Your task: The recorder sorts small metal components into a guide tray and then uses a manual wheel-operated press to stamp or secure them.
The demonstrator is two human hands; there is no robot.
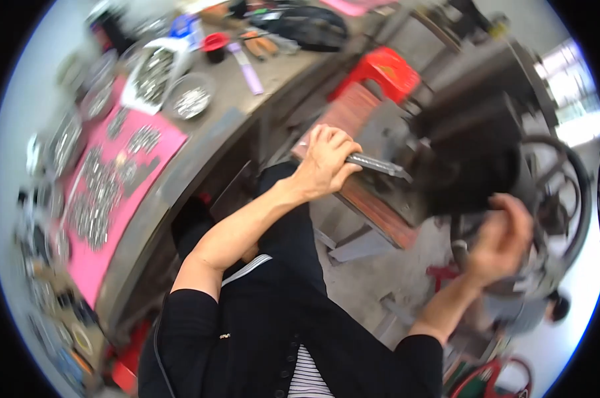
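My left hand [326,162] is closed round a slim grey metal tool [379,164] with a ridged handle. Its narrow tip points right, toward the dark, heavy press-like machine [469,169]; blur hides whether the two touch. Beneath the tool lies a reddish wooden board [379,211] in front of the machine. My right hand [502,239], smeared by motion, is raised beside the machine's lower right side. Its fingers look loosely bent and apart, and nothing shows in them.
On the workbench [237,126] at left, a pink sheet [167,139] carries many small metal parts. Tubs of parts, including a white tray [177,50], crowd its far side. A red stool [386,69] stands behind the board. A large handwheel [575,192] curves at right.
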